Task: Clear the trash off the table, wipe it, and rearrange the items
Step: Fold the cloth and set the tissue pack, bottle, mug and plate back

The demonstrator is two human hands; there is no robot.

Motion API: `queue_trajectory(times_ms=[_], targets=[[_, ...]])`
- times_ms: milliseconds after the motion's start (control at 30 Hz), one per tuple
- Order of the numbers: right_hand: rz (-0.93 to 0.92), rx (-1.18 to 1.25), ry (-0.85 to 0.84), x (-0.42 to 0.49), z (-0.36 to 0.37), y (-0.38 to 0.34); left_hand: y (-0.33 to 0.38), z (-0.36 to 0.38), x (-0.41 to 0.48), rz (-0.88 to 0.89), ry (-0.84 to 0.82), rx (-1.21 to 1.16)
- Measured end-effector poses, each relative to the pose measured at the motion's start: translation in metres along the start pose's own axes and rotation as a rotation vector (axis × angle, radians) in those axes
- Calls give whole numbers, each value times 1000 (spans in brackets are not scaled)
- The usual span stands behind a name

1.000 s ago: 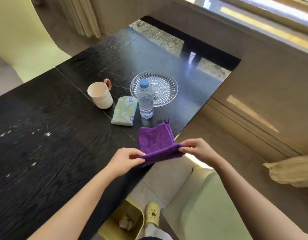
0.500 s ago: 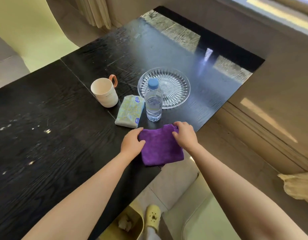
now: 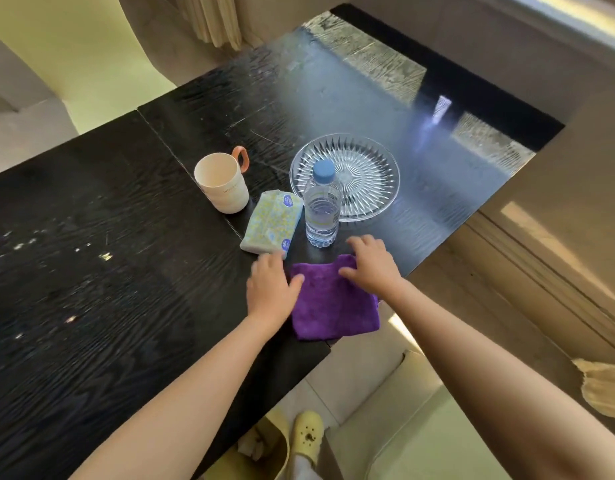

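- The folded purple cloth (image 3: 333,306) lies at the table's (image 3: 108,271) near edge, just before the water bottle (image 3: 322,209).
- Our left hand (image 3: 269,289) touches its left side and our right hand (image 3: 370,265) rests on top, fingers spread, gripping nothing.
- We should press flat and keep clear of the bottle.

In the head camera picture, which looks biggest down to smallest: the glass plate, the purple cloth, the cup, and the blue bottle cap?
1. Glass plate and purple cloth: look about alike; the cloth is nearer and partly under the right hand, so unranked.
2. Cup.
3. Blue bottle cap.
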State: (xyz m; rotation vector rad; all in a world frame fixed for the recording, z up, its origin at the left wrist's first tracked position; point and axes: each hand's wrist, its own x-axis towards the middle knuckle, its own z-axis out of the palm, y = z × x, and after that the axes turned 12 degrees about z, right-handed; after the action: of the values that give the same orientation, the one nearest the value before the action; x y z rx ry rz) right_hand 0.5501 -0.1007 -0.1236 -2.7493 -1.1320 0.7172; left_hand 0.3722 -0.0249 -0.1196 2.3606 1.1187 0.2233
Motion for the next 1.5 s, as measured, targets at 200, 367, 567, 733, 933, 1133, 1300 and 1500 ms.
queue_trajectory(times_ms=[200, 367, 567, 733, 933, 1133, 1300, 1500], targets=[[-47, 626, -1, 24, -47, -45, -19, -23, 58, -188, 4, 88], [-26, 809, -26, 26, -41, -62, -27, -8, 68, -220, -122, -11], [2, 803, 44, 18, -38, -66, -25, -16, 77, -311, 5, -141], [-9, 787, 37, 7, -48, -74, -33, -38, 70, -323, 116, -170], [-106, 739, -8, -10, -80, -112, -49, -95, 51, -367, 203, -223], [-268, 732, -31, -40, -122, -183, -65, -178, 20, -387, 380, -303], [-371, 695, -46, -74, -143, -249, -90, -242, -15, -408, 506, -367], [-473, 676, -63, -124, -134, -332, -137, -301, -77, -464, 622, -430]])
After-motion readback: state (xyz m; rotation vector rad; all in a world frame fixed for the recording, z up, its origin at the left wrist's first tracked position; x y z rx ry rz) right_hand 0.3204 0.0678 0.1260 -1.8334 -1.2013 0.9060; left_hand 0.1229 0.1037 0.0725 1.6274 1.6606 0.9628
